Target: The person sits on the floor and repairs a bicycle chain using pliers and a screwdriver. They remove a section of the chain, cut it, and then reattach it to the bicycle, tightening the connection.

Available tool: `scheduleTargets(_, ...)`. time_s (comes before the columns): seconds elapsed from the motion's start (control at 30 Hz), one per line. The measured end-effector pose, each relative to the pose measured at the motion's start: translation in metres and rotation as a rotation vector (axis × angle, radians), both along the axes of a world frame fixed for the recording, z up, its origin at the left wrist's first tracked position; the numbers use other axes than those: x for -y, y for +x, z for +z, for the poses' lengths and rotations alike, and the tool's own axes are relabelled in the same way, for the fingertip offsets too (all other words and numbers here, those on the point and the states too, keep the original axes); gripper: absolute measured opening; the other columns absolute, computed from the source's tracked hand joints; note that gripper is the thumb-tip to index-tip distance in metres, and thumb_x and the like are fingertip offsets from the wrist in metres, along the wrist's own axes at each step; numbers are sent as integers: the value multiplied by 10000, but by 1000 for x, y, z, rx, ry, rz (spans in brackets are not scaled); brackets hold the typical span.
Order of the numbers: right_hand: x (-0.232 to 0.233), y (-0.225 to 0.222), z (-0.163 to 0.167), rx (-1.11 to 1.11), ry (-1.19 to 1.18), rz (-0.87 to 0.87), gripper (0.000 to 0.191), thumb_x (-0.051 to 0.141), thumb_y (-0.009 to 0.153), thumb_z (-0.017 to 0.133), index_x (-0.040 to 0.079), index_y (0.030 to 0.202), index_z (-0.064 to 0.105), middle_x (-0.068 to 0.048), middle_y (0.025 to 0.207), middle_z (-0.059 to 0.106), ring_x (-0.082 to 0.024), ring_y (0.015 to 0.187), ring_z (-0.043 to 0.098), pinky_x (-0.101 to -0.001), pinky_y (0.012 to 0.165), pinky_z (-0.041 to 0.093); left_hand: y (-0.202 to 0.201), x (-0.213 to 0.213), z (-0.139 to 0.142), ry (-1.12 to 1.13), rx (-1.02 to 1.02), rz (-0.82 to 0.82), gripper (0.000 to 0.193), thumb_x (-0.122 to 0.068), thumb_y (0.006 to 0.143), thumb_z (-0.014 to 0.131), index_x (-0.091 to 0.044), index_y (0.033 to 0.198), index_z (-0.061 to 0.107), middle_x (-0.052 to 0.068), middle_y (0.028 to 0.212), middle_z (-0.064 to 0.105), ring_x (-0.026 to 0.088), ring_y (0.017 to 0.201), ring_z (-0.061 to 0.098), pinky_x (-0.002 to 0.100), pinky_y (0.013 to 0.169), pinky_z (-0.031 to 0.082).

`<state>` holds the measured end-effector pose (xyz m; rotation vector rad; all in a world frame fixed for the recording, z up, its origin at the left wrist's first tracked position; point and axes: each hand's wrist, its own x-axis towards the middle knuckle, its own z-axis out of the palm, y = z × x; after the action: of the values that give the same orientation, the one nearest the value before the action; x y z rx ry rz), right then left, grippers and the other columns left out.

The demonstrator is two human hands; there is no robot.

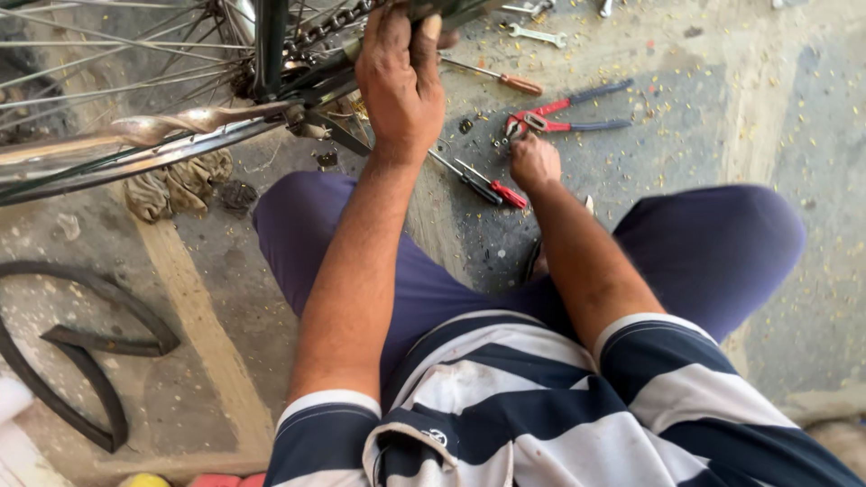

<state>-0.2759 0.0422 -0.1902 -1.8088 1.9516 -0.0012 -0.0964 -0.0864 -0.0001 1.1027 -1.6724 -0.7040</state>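
Left hand raised, fingers gripping bicycle frame, right hand lowered, fingers curled near pliers

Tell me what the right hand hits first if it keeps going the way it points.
Probably the red-handled pliers: the right hand points up-frame along the floor, and their jaws lie just beyond its knuckles. Whether they already touch is unclear.

Single head-worn view, looking steeply down from above the person's chest, facing forward over the knees. Close range: floor across the upper frame, striped shirt filling the bottom.
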Motion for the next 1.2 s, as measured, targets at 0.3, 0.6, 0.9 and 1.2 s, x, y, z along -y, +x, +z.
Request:
scheduleTargets(0.3,10,7,-8,170,-56,-148,149,164,892,633,86,1012,676,-177,981,691,-417,896,676,-546,748,527,0,4,-4,2,9,9,142,-145,1165,576,-37,1248,611,70,1134,667,163,910,810,292,761,631)
scheduleTargets(0.6,14,22,-30,35,-116,21,119,109,890,593,98,929,706,-190,1032,656,-378,978,667,-503,798,550,9,8,-6,24,0,-28,183,-152,1153,526,-54,1264,634,83,1118,678,187,980,800,310,817,654)
scheduleTargets(0.9,9,41,-27,-20,-43,-120,170,77,905,564,54,1013,693,-202,1078,664,-382,1020,664,-486,867,540,15,9,-13,0,-32,-7,202,-179,1141,548,-64,1291,620,89,1141,673,183,995,794,278,829,678)
scheduleTargets(1.2,17,45,-18,-73,147,-120,242,100,847,614,15,1069,656,-227,1081,678,-397,1019,686,-494,891,535,14,6,-3,64,-70,49,181,-108,1098,582,-39,1260,621,99,1147,674,159,887,807,276,720,646)
